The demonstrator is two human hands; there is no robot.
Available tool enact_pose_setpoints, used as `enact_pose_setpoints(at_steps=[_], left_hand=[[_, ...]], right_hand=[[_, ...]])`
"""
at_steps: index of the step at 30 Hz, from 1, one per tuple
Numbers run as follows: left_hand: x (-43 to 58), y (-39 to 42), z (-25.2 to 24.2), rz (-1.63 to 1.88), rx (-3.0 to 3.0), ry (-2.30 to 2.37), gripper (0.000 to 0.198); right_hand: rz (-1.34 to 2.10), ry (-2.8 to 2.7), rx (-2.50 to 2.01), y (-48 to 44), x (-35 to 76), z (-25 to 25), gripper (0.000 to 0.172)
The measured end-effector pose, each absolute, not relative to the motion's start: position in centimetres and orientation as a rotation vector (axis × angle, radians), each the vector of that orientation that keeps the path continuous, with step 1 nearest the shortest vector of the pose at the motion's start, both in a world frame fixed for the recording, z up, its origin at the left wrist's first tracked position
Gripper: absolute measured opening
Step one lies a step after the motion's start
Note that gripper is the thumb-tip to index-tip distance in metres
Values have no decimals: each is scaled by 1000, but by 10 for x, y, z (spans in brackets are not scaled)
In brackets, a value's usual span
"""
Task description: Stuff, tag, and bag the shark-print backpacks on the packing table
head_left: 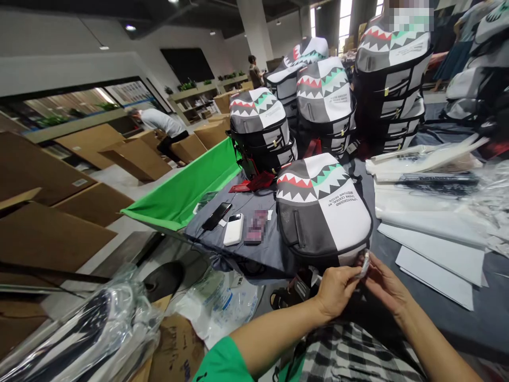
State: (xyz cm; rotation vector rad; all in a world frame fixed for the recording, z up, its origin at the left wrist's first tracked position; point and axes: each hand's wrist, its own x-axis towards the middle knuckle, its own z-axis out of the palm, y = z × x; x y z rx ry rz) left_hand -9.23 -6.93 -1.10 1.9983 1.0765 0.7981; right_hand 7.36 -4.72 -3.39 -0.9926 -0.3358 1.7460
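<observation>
A grey-and-white backpack [324, 212] with a red, green and white shark-tooth pattern lies on the dark cloth-covered table in front of me. At its lower right edge, both hands meet around a small shiny piece [363, 264], perhaps a wrapped zipper pull. My left hand [337, 289] pinches it from the left side. On the other side, my right hand [385, 284] has its fingertips closed on the upper part of the same piece. Fingers partly cover it, so its exact kind is not plain.
Stacks of matching backpacks [326, 93] stand behind. Plastic bags and white sheets [437, 254] lie to the right. A white power bank [234, 229] and a black phone [217, 216] lie left, near a green cloth bin [178, 191]. Cardboard boxes [75, 207] and other people are farther off.
</observation>
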Motion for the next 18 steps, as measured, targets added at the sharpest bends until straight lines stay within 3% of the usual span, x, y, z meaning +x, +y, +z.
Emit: enact_pose_setpoints(at_steps=[5, 9, 14, 18], left_hand=[[-81, -55, -8, 934, 1738, 1114, 32], [-76, -48, -10, 949, 1610, 1135, 32], [-75, -50, -17, 968, 1763, 1258, 31], [-81, -48, -10, 831, 1963, 1244, 42]], right_hand=[[1772, -292, -911, -37, 78, -37, 53], [1716, -397, -1068, -54, 83, -42, 52], [1719, -393, -927, -92, 49, -48, 46], [1682, -280, -867, -92, 21, -44, 54]])
